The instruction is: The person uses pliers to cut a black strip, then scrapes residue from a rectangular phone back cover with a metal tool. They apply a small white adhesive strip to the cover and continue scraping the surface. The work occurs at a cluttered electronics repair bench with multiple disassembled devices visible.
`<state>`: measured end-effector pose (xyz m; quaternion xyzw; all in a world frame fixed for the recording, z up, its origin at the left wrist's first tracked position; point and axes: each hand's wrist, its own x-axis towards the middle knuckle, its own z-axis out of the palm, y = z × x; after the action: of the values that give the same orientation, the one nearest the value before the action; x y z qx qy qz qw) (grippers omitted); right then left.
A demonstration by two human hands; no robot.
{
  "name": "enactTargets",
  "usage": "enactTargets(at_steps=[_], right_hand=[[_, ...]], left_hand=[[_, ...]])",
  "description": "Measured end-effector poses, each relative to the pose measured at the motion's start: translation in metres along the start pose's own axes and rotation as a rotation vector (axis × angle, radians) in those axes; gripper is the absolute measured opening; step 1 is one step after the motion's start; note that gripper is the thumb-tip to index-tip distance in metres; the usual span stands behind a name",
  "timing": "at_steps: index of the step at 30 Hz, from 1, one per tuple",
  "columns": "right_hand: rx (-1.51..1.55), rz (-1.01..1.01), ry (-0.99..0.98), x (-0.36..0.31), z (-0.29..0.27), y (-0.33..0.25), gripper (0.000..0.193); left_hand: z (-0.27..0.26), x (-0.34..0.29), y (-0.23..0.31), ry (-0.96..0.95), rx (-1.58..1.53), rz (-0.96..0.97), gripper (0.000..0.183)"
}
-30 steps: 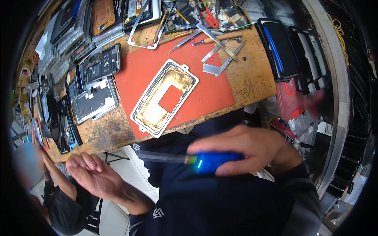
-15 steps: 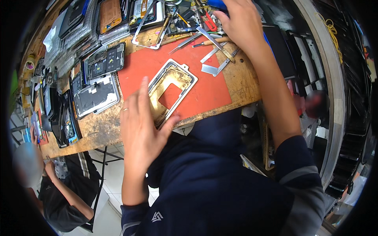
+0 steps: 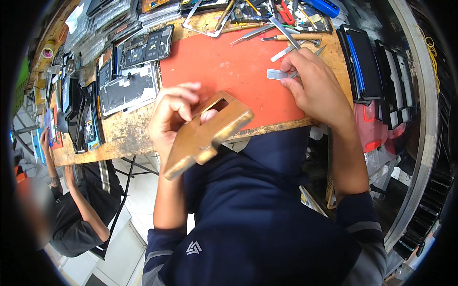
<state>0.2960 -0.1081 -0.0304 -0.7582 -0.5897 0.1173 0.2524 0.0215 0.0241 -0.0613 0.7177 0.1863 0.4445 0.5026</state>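
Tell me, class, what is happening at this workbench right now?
A person sits at a cluttered wooden bench with a red mat. The left hand holds a gold-coloured metal frame lifted off the mat and tilted. The right hand rests on the mat, its fingers on a small flat metal blade. Opened phones and tweezers lie around. Another person sits at the left.

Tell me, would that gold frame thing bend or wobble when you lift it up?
Probably not. The gold frame looks like metal and keeps its flat shape though the left hand holds only one end above the red mat. It seems light, since fingers alone carry it. Its smooth surface might be a bit slippery.
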Motion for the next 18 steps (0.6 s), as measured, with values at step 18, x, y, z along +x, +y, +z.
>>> enactTargets(at_steps=[18], right_hand=[[0.591, 0.213, 0.028, -0.005, 0.028, -0.052, 0.011]], left_hand=[[-0.009, 0.016, -0.009, 0.116, -0.689, -0.463, 0.077]])
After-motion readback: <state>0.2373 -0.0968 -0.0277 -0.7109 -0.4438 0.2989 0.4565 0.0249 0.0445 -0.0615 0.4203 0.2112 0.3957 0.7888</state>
